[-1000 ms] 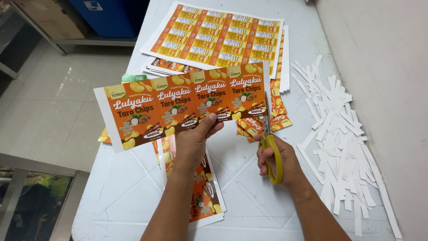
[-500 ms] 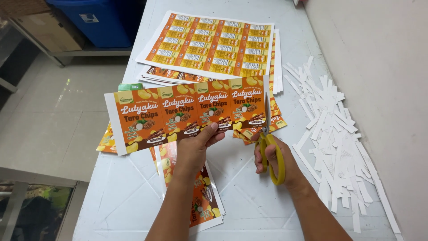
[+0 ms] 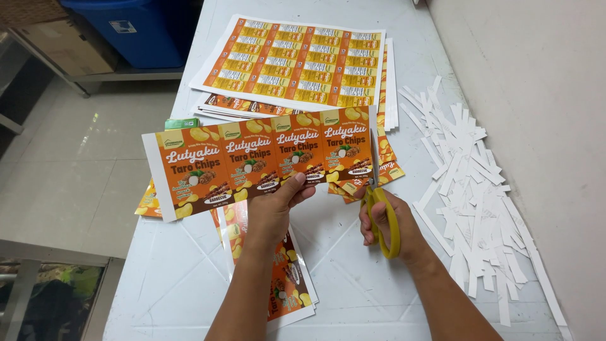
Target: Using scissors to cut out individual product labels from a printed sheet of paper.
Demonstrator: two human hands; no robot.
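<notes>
We hold a strip [image 3: 259, 161] of four orange snack labels up over the white table [image 3: 353, 290], level and facing us. Our left hand [image 3: 274, 211] pinches its lower edge near the middle, thumb on the printed face, fingers tucked behind. Our right hand [image 3: 385, 221] is closed through the yellow handles of the scissors [image 3: 379, 196], whose blades point up and run along the strip's right edge, against the white margin there. We cannot tell how far apart the blades stand.

Behind the strip, a stack of uncut sheets [image 3: 297, 63] lies across the far part of the table. Cut labels [image 3: 369, 177] lie just under the scissors, and more [image 3: 284, 284] rest below our left forearm. A pile of white paper offcuts [image 3: 473, 183] spreads along the table's right side, near the wall [image 3: 543, 95]. On the floor to the left stand a blue bin [image 3: 132, 28] and a cardboard box [image 3: 69, 47].
</notes>
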